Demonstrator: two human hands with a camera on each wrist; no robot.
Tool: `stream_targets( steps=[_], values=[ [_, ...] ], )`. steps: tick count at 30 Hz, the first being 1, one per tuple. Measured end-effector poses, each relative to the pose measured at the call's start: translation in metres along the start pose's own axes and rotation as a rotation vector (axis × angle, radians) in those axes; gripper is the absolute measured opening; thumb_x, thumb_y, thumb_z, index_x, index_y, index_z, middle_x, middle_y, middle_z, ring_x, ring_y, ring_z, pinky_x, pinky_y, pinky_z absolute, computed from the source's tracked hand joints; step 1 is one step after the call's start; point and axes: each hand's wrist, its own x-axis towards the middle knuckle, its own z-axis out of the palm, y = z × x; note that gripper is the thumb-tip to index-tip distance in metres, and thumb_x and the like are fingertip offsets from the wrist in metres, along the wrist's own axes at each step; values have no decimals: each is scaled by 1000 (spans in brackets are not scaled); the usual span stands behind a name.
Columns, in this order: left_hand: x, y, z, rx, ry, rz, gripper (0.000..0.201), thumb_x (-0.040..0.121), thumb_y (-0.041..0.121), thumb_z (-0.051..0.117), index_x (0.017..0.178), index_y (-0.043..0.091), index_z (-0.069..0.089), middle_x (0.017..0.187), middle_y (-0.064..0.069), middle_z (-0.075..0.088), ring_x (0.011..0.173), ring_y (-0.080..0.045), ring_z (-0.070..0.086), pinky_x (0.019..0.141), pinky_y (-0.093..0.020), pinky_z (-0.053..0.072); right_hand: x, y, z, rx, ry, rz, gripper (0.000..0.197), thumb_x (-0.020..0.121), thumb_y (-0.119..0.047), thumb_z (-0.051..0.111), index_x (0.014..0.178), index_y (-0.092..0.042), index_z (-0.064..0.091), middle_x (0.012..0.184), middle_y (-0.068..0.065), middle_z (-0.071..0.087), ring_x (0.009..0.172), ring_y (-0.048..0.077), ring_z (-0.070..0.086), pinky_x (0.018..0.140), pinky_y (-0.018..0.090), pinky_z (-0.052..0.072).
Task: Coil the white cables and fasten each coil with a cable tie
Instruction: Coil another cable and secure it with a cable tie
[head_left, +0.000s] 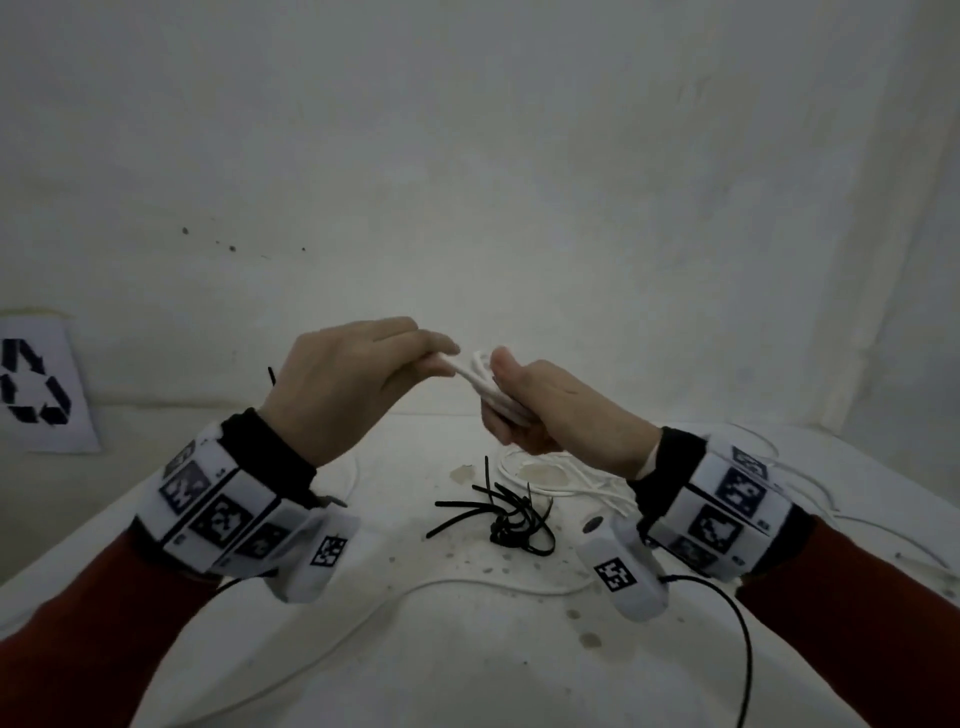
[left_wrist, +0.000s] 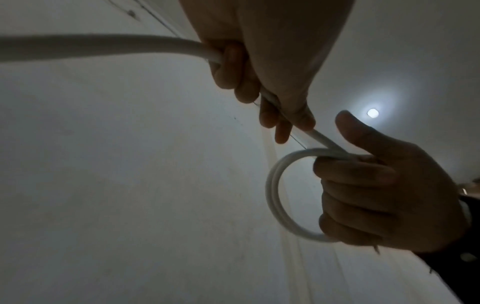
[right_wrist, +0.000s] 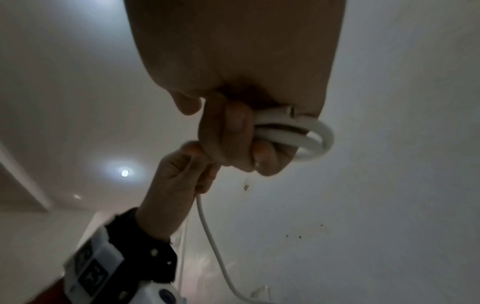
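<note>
A small coil of white cable (head_left: 480, 376) is held above the table between both hands. My right hand (head_left: 498, 400) grips the coil, fingers curled round its loops (left_wrist: 275, 197) and thumb raised. My left hand (head_left: 441, 358) pinches the free strand (left_wrist: 319, 137) just before it joins the coil. The rest of that strand runs back through the left fingers (left_wrist: 103, 47) and hangs down toward the table (right_wrist: 207, 226). The right wrist view shows the coil (right_wrist: 306, 133) and one cable end tucked under the right fingers. A bunch of black cable ties (head_left: 506, 514) lies on the table below the hands.
More loose white cable (head_left: 566, 486) lies on the white table (head_left: 441, 665) under the right hand, and another strand (head_left: 457, 584) curves across the front. A card with a recycling symbol (head_left: 39, 384) leans against the wall at the far left. The table top is stained.
</note>
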Motion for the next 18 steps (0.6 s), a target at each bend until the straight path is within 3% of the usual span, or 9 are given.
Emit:
stream_targets(
  steps=[3,6,8,10,12,15,18],
  values=[
    [6,5,8,-237,79,-84,32,95,38,46,107,21,69,90,11,55,72,-2,49,67,-19,42,-3,-4,-1,183,-46,-72,62,94,-51,38,54,-3,40,48,-2,27,42,13,19,42,22,17],
    [9,16,14,-449,63,-165,29,96,36,40,96,23,67,90,17,57,84,-4,53,77,-18,39,-2,-3,-2,371,52,-127,56,95,-40,40,46,-14,39,42,-6,26,38,9,17,44,22,14],
    [11,24,17,-611,6,-250,32,98,37,36,85,19,60,77,17,59,77,-4,54,75,-19,41,1,-2,-1,394,230,-140,58,95,-42,41,43,-18,41,40,-6,28,36,11,20,43,22,17],
    [12,30,20,-803,-54,-335,38,100,31,33,78,7,53,63,11,53,64,-8,53,71,-24,46,4,-3,1,363,410,-125,60,95,-47,43,43,-18,42,40,-3,32,36,14,25,42,23,23],
    [13,37,23,-1018,-68,-432,38,100,29,32,75,4,45,58,11,43,54,-10,46,67,-31,50,4,-5,1,326,480,-102,53,89,-49,42,50,-14,45,45,2,34,42,17,32,44,25,29],
    [15,42,24,-1072,-13,-537,32,95,32,32,73,10,42,60,12,39,52,-5,36,57,-26,41,2,-1,-3,260,341,-44,51,92,-50,37,63,-10,51,45,-4,37,53,22,39,50,20,38],
    [15,40,26,-997,6,-549,32,96,32,32,73,12,45,59,13,40,53,-5,36,56,-29,39,-3,5,-6,456,48,-31,43,99,-38,36,78,-7,57,47,-6,39,48,18,41,65,29,46]
  ],
)
